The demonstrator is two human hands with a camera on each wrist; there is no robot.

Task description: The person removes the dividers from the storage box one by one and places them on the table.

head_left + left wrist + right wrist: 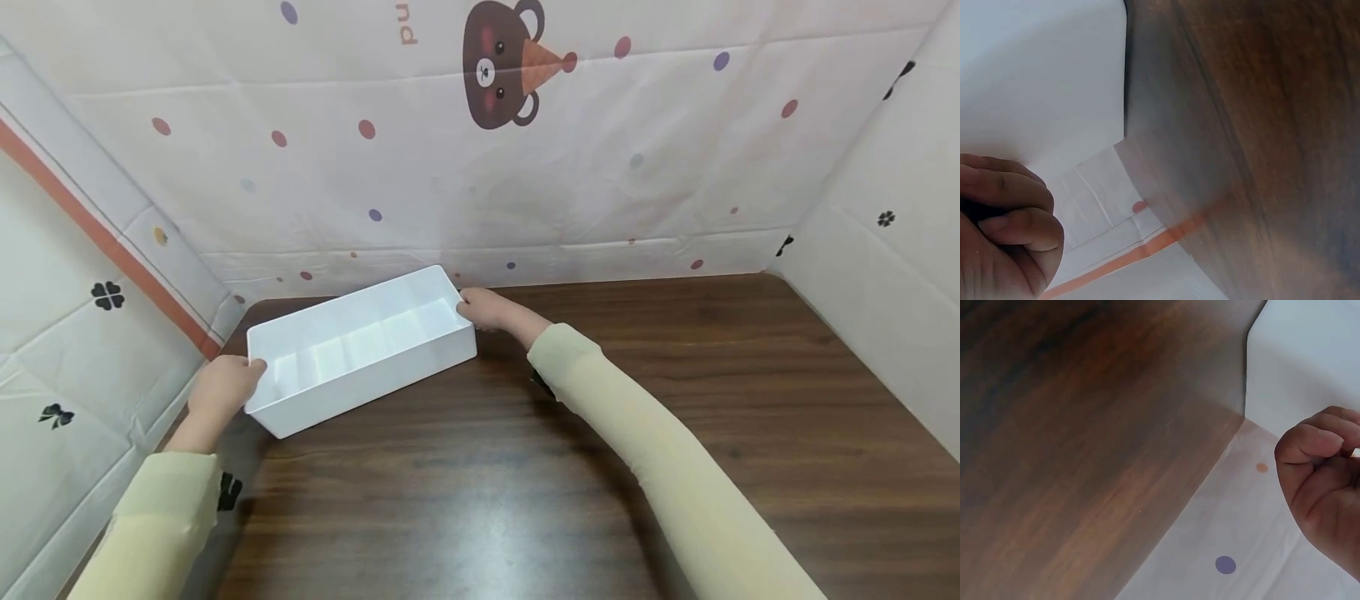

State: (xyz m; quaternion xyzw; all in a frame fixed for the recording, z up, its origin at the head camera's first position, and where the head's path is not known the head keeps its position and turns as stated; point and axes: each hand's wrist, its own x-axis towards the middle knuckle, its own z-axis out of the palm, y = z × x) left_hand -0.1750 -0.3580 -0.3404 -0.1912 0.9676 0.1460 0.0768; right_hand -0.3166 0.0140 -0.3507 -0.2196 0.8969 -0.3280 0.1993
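Note:
A white rectangular plastic bin [375,372] stands at the back left of the brown table, set at a slant with its right end farther back. Nothing lies inside it. My left hand [225,388] grips its left end, thumb over the rim. At the opposite end my right hand [489,309] pinches the rim, with the thumb on the inner side. In the left wrist view, curled fingers [1019,200] press against the bin's outer end wall [1054,94]. The right wrist view shows the other hand's curled fingers [1313,440] at the far end wall [1304,369].
The dark wood-grain table [480,492] spreads in front and to the right. A dotted white cloth [420,167] with a bear print hangs close behind the bin. More cloth with clover prints lines the left side [75,350] and the right side [885,275].

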